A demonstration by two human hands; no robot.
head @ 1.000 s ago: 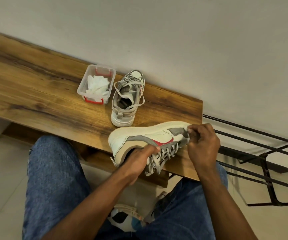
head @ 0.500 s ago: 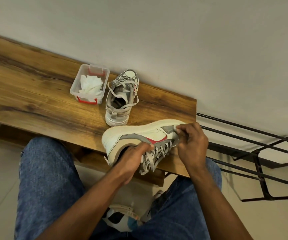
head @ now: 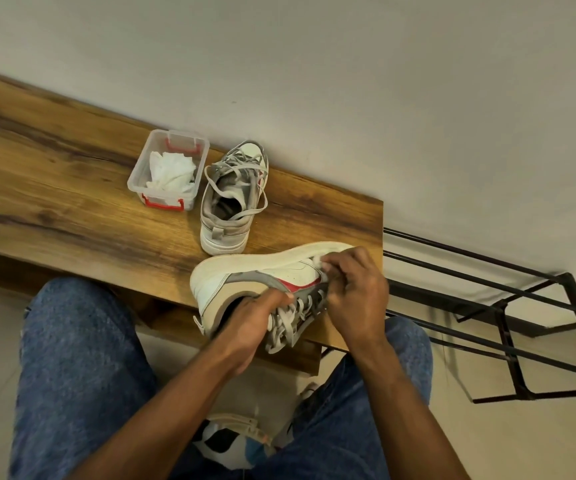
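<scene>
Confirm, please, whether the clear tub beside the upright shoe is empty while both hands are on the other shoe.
No: the tub is not empty; the head view shows crumpled white wipes in it. It does stand beside the upright shoe, and the rest is right.

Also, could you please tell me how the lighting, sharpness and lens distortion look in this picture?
Head view: soft, even light, no glare, faint shadows; the wide lens tilts and slightly bows the table edge; the shoe, the left hand gripping it and the right hand pinching a white wipe look fairly sharp.
</scene>
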